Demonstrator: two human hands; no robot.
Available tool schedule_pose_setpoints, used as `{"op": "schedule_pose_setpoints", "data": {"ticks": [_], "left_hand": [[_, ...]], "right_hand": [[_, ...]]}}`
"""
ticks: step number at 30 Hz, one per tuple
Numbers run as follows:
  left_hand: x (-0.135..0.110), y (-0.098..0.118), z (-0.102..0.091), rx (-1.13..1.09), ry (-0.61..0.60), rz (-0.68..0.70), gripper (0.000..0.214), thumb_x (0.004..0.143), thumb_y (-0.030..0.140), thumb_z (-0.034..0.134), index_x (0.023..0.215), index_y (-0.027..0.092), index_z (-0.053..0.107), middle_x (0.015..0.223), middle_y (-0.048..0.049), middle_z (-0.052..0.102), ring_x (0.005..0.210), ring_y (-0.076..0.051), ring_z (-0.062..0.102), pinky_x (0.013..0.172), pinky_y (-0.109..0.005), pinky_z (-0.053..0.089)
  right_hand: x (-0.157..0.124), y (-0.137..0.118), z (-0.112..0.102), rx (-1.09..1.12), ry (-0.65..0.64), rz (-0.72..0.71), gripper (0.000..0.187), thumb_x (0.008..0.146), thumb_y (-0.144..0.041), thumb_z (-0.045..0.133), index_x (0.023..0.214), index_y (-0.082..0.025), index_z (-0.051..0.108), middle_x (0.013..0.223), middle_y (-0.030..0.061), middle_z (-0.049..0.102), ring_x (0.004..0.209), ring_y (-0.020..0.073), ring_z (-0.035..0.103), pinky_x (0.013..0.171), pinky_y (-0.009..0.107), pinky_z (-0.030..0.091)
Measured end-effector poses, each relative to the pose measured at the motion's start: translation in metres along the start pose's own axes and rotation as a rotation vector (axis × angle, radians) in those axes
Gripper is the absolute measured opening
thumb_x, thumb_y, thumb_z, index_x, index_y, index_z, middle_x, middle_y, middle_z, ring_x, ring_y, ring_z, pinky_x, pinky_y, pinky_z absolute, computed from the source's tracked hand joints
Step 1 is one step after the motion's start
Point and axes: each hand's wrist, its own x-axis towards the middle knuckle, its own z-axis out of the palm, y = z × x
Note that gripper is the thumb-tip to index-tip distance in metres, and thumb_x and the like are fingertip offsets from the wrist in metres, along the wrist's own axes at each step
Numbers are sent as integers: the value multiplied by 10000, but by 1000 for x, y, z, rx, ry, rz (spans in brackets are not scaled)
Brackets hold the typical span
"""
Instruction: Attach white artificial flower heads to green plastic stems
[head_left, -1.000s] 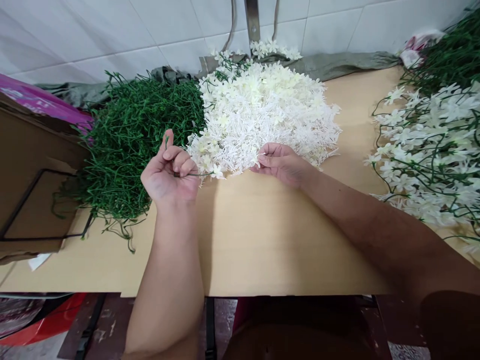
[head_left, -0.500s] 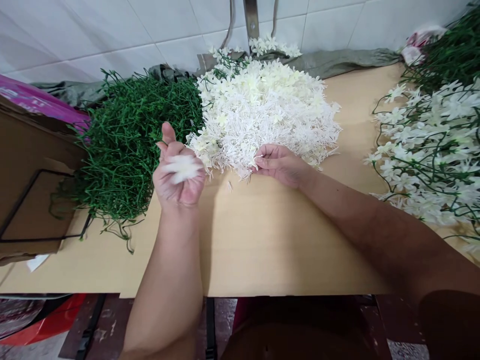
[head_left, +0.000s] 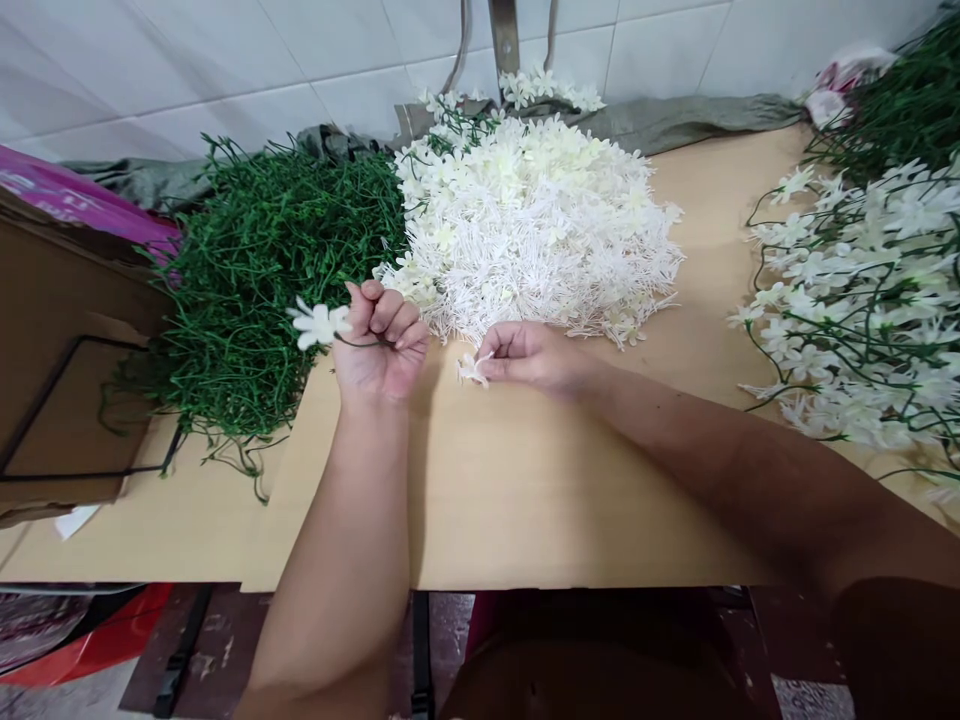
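Note:
My left hand, its fingers curled, grips the green stem of an artificial flower; the white bloom sticks out to the left past the thumb. Between the thumb and fingers of my right hand is a loose white flower head, held just above the cardboard. Behind both hands lies a heap of white flower heads. A pile of green plastic stems sits to the left of it, close to my left hand.
Cardboard covers the table. On the right lie stemmed white flowers, with more green stems behind them. At the left stand a cardboard box and a black wire frame. A tiled wall closes off the back.
My left hand has closed round the stem, and its flower now points left. My right hand has drawn a flower head from the heap's edge towards the left and nearer me.

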Motion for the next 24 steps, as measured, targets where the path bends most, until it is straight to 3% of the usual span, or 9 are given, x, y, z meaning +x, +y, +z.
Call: {"op": "schedule_pose_setpoints", "data": {"ticks": [4,7,12,17,21,24], "left_hand": [[-8,-9,13,43,-24,-172,428,969,379,429,596,170,453,486,71,169,380,-49,156,350,-151,191],[-12,-16,20,124,-93,-275,449,975,315,409,557,155,448,487,63,190,385,-44,194,359,-148,220],[-13,-6,20,67,-87,-136,468,962,347,415,534,173,338,491,63,111,403,-62,123,349,-159,213],[-13,0,7,98,-142,-132,570,889,444,532,498,179,213,484,74,13,392,-59,43,315,-192,91],[-13,0,-4,123,-191,-128,596,827,468,614,486,187,214,478,81,18,380,-53,62,305,-193,64],[-14,2,-5,151,-225,-87,607,747,451,697,476,184,225,464,81,50,379,-46,84,303,-178,94]], "right_hand": [[1,-3,-10,-63,143,-53,325,609,-320,858,707,-168,587,634,-52,591,591,62,521,622,225,459],[-2,-13,-17,66,206,-101,330,608,-318,861,702,-176,578,634,-57,582,629,70,558,746,271,513],[-3,-1,-1,230,101,-20,314,594,-285,873,691,-177,594,665,-53,621,736,87,629,906,322,513],[10,22,23,214,75,44,331,576,-295,877,659,-180,578,661,-42,618,665,72,572,729,238,489],[22,19,17,173,94,45,334,527,-246,891,633,-177,582,617,-53,611,606,60,540,641,202,461],[23,9,2,231,194,8,302,552,-205,872,655,-175,590,641,-51,642,671,79,616,753,232,512]]}}
